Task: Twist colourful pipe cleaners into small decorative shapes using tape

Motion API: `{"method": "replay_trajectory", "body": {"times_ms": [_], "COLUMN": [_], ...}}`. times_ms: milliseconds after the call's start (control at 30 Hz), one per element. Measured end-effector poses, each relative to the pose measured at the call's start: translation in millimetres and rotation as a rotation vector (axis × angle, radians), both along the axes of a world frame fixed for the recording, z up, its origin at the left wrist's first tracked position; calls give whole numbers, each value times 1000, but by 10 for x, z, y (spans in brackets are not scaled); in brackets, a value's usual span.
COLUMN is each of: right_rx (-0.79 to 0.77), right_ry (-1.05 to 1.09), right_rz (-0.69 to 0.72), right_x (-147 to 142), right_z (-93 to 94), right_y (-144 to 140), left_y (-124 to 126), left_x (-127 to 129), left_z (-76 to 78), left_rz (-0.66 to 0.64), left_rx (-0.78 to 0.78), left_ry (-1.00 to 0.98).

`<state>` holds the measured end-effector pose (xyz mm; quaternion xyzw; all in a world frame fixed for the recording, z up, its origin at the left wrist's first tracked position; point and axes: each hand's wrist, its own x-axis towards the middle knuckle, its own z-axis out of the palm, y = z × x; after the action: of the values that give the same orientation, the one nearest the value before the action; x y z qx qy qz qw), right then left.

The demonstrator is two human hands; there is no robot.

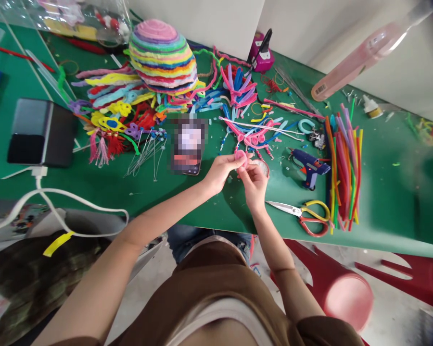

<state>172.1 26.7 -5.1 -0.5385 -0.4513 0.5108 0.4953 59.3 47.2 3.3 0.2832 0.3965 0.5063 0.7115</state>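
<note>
Between my two hands, above the table's front part, is a small pink coil of fuzzy pipe cleaner (pixel 240 156). My left hand (pixel 222 170) pinches it from the left with thumb and forefinger. My right hand (pixel 254 180) closes on its lower right side, with fingertips pressed together. Just beyond the hands lie similar pink coils (pixel 256 139) with beaded ends and loose pink and blue pipe cleaners (pixel 238 91). Partly hidden behind my right hand is a round, red-rimmed object (pixel 262 167). A phone (pixel 188 144) with a blurred screen lies left of my hands.
Scissors (pixel 299 211), a blue glue gun (pixel 310 166) and a bundle of pipe cleaners (pixel 344 173) lie right. Thin wires (pixel 147 154), a striped fuzzy ball (pixel 162 57) and a black box (pixel 41 132) with a white cable are left. A pink bottle (pixel 364 57) stands back right.
</note>
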Motion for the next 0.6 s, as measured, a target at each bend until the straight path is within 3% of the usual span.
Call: {"method": "replay_trajectory", "body": {"times_ms": [167, 333, 500, 600], "right_rx": [-104, -172, -157, -157], "right_ry": [35, 91, 81, 57], "right_rz": [88, 55, 50, 60], "right_x": [9, 36, 51, 49], "right_z": [26, 14, -16, -18], "right_y": [-28, -16, -14, -27], "left_y": [56, 120, 115, 92], "left_x": [-97, -120, -116, -131], "left_z": [51, 75, 41, 37], "left_rz": [-46, -73, 27, -10], "left_rx": [-45, -135, 14, 117], "left_ry": [61, 40, 300, 373]}}
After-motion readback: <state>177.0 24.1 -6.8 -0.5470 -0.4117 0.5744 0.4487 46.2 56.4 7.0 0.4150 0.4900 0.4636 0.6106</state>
